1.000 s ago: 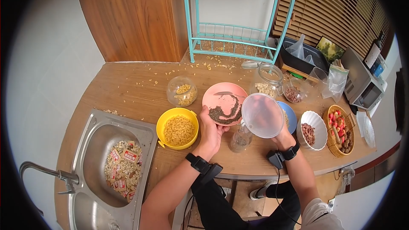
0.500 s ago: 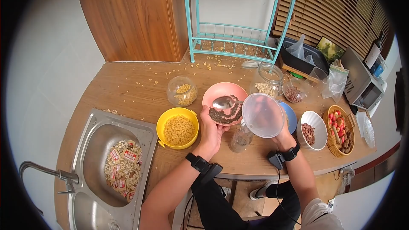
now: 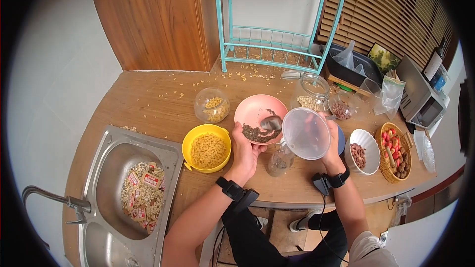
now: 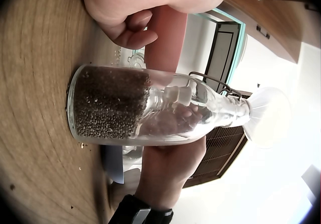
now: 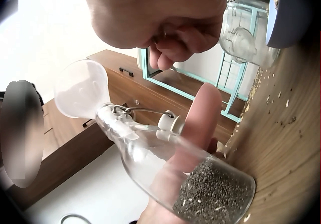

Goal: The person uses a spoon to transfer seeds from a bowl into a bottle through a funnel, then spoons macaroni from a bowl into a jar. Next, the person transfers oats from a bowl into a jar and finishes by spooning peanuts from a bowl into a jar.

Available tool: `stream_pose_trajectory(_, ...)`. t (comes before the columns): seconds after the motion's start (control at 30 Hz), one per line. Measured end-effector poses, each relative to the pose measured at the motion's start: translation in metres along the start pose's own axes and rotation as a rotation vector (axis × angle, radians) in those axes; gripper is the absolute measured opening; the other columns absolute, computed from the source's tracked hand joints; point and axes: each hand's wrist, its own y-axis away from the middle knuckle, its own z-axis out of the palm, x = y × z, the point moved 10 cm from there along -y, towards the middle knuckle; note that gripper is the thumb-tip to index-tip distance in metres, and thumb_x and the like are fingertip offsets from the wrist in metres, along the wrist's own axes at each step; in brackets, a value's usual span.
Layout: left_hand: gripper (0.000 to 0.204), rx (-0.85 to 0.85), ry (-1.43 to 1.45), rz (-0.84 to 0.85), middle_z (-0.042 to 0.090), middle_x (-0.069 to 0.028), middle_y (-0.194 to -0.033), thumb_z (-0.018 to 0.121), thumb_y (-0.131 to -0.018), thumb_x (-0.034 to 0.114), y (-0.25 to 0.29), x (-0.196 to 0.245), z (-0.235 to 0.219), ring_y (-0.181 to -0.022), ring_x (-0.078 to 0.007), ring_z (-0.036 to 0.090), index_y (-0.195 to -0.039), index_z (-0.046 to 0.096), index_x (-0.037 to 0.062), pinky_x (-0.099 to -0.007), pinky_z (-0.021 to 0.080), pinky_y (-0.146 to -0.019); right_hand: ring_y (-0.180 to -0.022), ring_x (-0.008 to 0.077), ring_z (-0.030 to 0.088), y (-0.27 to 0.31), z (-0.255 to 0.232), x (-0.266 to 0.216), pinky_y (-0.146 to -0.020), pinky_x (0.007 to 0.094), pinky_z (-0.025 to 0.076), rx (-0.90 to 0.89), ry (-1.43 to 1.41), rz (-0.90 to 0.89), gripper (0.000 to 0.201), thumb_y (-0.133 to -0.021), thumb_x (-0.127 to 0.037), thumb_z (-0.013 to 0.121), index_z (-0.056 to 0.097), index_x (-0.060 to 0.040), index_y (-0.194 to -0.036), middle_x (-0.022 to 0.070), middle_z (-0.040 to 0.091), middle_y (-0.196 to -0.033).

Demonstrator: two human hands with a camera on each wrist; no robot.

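In the head view my left hand (image 3: 245,155) holds a pink bowl (image 3: 255,106), thumb at its rim. Small dark seeds (image 3: 255,133) lie along the bowl's near side. A metal spoon (image 3: 271,123) dips into them; its handle runs behind the funnel to my right hand (image 3: 332,158), which grips it with curled fingers, partly hidden. Between the hands stands a clear glass bottle (image 4: 170,108) with a wire clip, upright on the counter and about half full of dark seeds (image 4: 110,103). A translucent funnel (image 3: 307,133) sits in its mouth.
Left of the bowl are a yellow colander-like bowl (image 3: 205,136) of macaroni and a glass jar (image 3: 212,104). To the right stand a blue plate (image 3: 341,138), a white fluted bowl (image 3: 372,143), and a wicker basket (image 3: 408,141). A sink (image 3: 106,168) borders the left; a teal rack (image 3: 272,62) stands behind.
The spoon has swept right through the pink bowl, and the dark seeds have shifted with it. Its handle end now shows past the funnel. The left hand, bottle and funnel hold their places.
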Motion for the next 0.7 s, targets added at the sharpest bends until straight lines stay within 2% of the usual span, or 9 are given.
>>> stream_pose_trajectory(0.1, 0.063, -0.005, 0.006, -0.002, 0.063, -0.0055, -0.116, 0.026, -0.102, 0.062, 0.001, 0.001, 0.002, -0.097, -0.015, 0.062, -0.128, 0.05, 0.0102, -0.0307, 0.052, -0.076, -0.079, 0.0057, 0.057, 0.002, 0.006, 0.001, -0.068, 0.021, 0.044, -0.062, 0.015, 0.017, 0.046, -0.108, -0.036, 0.042, 0.07, -0.0005, -0.098, -0.0017, 0.064, -0.092)
stream_pose_trajectory(0.17, 0.062, -0.002, 0.008, -0.009, 0.063, -0.0048, -0.113, 0.026, -0.102, 0.062, 0.002, 0.002, 0.002, -0.094, -0.0141, 0.061, -0.127, 0.051, 0.0104, -0.0299, 0.051, -0.073, -0.083, 0.0082, 0.058, 0.004, 0.008, -0.017, -0.072, 0.0236, 0.047, -0.026, 0.078, -0.103, 0.043, -0.108, -0.032, 0.044, 0.069, 0.0016, -0.1, 0.0006, 0.064, -0.097)
stream_pose_trajectory(0.3, 0.061, -0.02, 0.002, -0.004, 0.063, -0.0031, -0.108, 0.027, -0.102, 0.063, 0.003, 0.003, 0.005, -0.087, -0.0125, 0.059, -0.123, 0.052, 0.0114, -0.0282, 0.047, -0.068, -0.09, 0.0128, 0.06, 0.005, 0.014, -0.034, -0.079, 0.0269, 0.049, -0.026, 0.199, -0.196, 0.034, -0.106, -0.026, 0.049, 0.067, 0.0019, -0.105, 0.0049, 0.064, -0.103)
stream_pose_trajectory(0.37, 0.06, -0.008, -0.002, 0.0, 0.063, -0.0026, -0.107, 0.027, -0.101, 0.063, 0.006, 0.007, 0.012, -0.087, -0.0123, 0.058, -0.122, 0.052, 0.0118, -0.0279, 0.046, -0.067, -0.095, 0.0177, 0.061, 0.006, 0.022, -0.043, -0.084, 0.0299, 0.05, -0.082, 0.325, -0.265, 0.026, -0.103, -0.021, 0.054, 0.066, 0.0005, -0.109, 0.0081, 0.064, -0.106)
stream_pose_trajectory(0.43, 0.052, 0.082, 0.06, 0.004, 0.06, -0.0038, -0.091, 0.029, -0.104, 0.055, 0.01, 0.011, 0.012, -0.073, -0.013, 0.052, -0.109, 0.053, 0.01, -0.0282, 0.042, -0.06, -0.095, 0.019, 0.062, 0.006, 0.024, -0.045, -0.084, 0.0307, 0.049, -0.096, 0.328, -0.245, 0.024, -0.102, -0.021, 0.055, 0.066, -0.0005, -0.109, 0.0085, 0.064, -0.105)
stream_pose_trajectory(0.47, 0.052, 0.083, 0.06, 0.003, 0.06, -0.0038, -0.091, 0.029, -0.104, 0.055, 0.01, 0.01, 0.01, -0.073, -0.013, 0.052, -0.109, 0.053, 0.01, -0.0282, 0.042, -0.06, -0.095, 0.0203, 0.062, 0.006, 0.025, -0.043, -0.085, 0.0315, 0.049, -0.109, 0.332, -0.226, 0.023, -0.101, -0.02, 0.056, 0.066, -0.0014, -0.11, 0.0089, 0.064, -0.104)
stream_pose_trajectory(0.53, 0.059, 0.032, 0.004, 0.0, 0.063, -0.0023, -0.102, 0.026, -0.102, 0.062, 0.005, 0.006, 0.007, -0.083, -0.012, 0.057, -0.12, 0.053, 0.0118, -0.0281, 0.046, -0.066, -0.094, 0.0207, 0.062, 0.005, 0.025, -0.041, -0.085, 0.0318, 0.049, -0.112, 0.322, -0.211, 0.023, -0.101, -0.021, 0.056, 0.066, -0.0015, -0.11, 0.0089, 0.064, -0.103)
stream_pose_trajectory(0.7, 0.06, 0.012, 0.012, -0.002, 0.062, -0.0029, -0.101, 0.025, -0.103, 0.061, 0.003, 0.003, 0.004, -0.08, -0.0121, 0.056, -0.119, 0.053, 0.0105, -0.0278, 0.046, -0.065, -0.092, 0.0204, 0.061, 0.005, 0.024, -0.04, -0.082, 0.0324, 0.049, -0.12, 0.313, -0.229, 0.026, -0.102, -0.024, 0.055, 0.066, -0.0014, -0.106, 0.0082, 0.063, -0.099)
